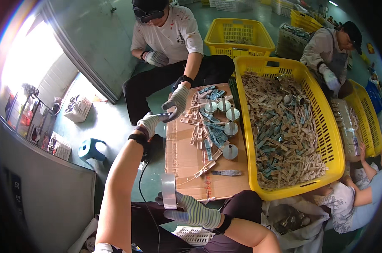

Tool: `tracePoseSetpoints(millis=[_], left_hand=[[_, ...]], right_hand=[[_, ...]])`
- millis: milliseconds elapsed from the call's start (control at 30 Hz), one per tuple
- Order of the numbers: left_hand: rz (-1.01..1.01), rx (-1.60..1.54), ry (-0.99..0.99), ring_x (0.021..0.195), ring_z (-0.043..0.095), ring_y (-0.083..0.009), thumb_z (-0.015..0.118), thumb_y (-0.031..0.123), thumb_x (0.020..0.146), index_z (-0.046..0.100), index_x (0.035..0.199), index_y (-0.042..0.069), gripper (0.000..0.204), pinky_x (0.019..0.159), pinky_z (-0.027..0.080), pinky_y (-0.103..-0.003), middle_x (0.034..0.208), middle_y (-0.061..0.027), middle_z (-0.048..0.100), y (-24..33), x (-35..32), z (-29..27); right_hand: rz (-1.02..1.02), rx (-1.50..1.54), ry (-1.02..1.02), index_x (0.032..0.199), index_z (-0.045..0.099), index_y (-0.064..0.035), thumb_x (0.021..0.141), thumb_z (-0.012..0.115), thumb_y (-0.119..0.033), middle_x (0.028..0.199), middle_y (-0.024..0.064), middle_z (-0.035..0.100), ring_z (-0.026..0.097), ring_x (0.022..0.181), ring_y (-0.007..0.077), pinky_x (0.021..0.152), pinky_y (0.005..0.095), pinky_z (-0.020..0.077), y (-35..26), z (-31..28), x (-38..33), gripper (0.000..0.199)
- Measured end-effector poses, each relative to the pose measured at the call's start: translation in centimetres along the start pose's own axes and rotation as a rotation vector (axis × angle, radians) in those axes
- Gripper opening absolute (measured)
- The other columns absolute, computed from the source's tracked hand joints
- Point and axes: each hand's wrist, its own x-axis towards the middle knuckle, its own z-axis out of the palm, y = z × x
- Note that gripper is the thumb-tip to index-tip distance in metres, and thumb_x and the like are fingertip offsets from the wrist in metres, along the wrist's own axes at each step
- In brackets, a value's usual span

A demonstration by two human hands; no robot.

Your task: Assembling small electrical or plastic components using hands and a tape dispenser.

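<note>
My right hand [195,212], in a striped knit glove, is closed around a pale, shiny band that looks like a wide roll of tape [169,192] seen edge-on, at the near left edge of the cardboard [180,156]. Reaching forward, my gloved left hand [151,123] meets a co-worker's gloved hand [178,101] past the cardboard's left edge. My left fingers are closed; what is between them, if anything, is too small to make out. Beige and blue clothespins [216,134] lie scattered on the cardboard beside several round, silvery pieces [230,152]. A flat grey strip [226,173] lies nearer me.
Right of the cardboard stands a big yellow basket [255,168] full of clothespins. One co-worker [170,33] sits opposite, another [330,55] far right. A third person's arm [361,194] shows near right. A blue-green stool [91,149] and a dark cable [141,185] are at left.
</note>
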Motion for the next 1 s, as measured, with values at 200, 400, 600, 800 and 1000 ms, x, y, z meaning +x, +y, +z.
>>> tracePoseSetpoints(millis=[200,400,600,800,1000], left_hand=[[0.021,-0.085,-0.060,0.069,0.044,-0.0167,0.077,0.055,0.073,0.056,0.097,0.007,0.057,0.059,0.039,-0.038,0.081,-0.0033,0.049,-0.7,-1.4,-0.1],[0.190,-0.246,0.073,0.078,0.052,-0.0269,0.058,0.072,0.080,0.046,0.135,0.009,0.085,0.076,0.046,-0.044,0.100,-0.0125,0.056,-4.1,-1.5,-3.6],[0.248,-0.235,-0.099,0.086,0.054,-0.0134,0.072,0.041,0.082,0.027,0.150,0.009,0.087,0.069,0.047,-0.030,0.114,-0.0086,0.057,-13.2,-14.7,-3.7],[0.180,-0.507,-0.368,0.106,0.051,-0.0176,0.070,0.010,0.082,0.036,0.147,0.012,0.073,0.086,0.048,-0.031,0.123,-0.0075,0.051,-28.0,-23.1,1.3],[0.806,0.033,-0.163,0.099,0.056,-0.0253,0.052,-0.020,0.074,0.060,0.127,0.017,0.065,0.090,0.046,-0.031,0.103,-0.0098,0.057,-31.3,-26.4,5.5]], right_hand=[[-0.044,-0.137,0.056,0.135,0.047,-0.0052,0.090,0.070,-0.018,0.126,0.0041,0.057,0.053,0.118,0.0133,0.101,0.0304,0.0425,-0.4,-0.6,0.7,0.052],[0.164,0.042,-0.030,0.118,0.058,-0.0030,0.095,0.063,-0.017,0.105,0.0001,0.063,0.058,0.104,0.0124,0.093,0.0272,0.0463,1.7,3.7,-0.2,0.028],[0.306,0.458,0.211,0.115,0.060,-0.0011,0.095,0.062,-0.016,0.101,0.0062,0.067,0.064,0.097,0.0177,0.088,0.0283,0.0504,12.5,5.5,-3.1,0.025],[0.441,0.183,0.324,0.120,0.061,-0.0048,0.096,0.061,-0.016,0.107,0.0010,0.065,0.063,0.097,0.0148,0.088,0.0284,0.0506,15.3,3.9,-2.7,0.027],[0.364,0.241,0.478,0.121,0.060,-0.0078,0.097,0.060,-0.027,0.111,0.0041,0.066,0.063,0.101,0.0166,0.090,0.0329,0.0500,17.5,4.9,-2.9,0.032]])
